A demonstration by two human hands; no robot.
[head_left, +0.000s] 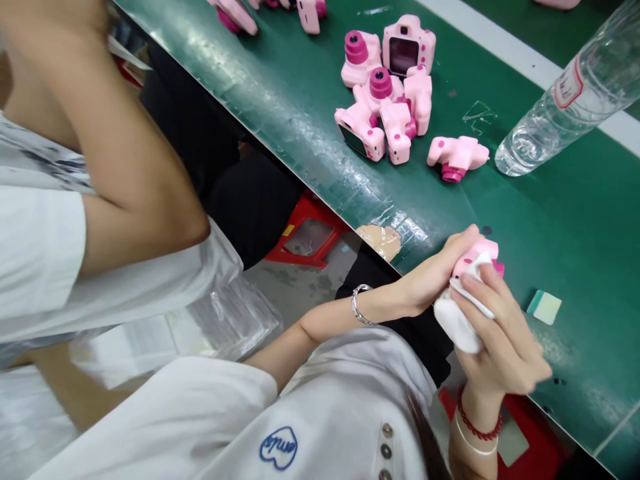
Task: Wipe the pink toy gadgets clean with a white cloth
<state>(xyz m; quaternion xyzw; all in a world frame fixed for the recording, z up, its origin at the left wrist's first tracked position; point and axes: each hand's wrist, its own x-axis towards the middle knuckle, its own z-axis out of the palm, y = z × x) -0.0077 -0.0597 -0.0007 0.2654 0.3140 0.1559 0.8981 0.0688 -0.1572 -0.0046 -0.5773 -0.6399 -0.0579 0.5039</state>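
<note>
A pink toy camera is held just over the near edge of the green desk, gripped between the two hands. Its body is clasped by the left hand, on whose wrist a silver bracelet is worn. A white cloth is pinched in the fingers of the right hand and pressed against the camera's surface; the hands are brought close together, both closed on what they hold. The camera is partly covered by the cloth and fingers (its darker pink lens part is left showing at one side).

Near the right hand, a small green and pale yellow block is laid on the desk, in from the near edge. Farther from that edge, a single toy camera is set lens toward the hands, beside a clear plastic bottle. Well apart from the hands, a cluster of six toy cameras is gathered, turned various ways. Along the same near edge, another person's bent arm is seen, and a red stool is partly hidden below the desk.
</note>
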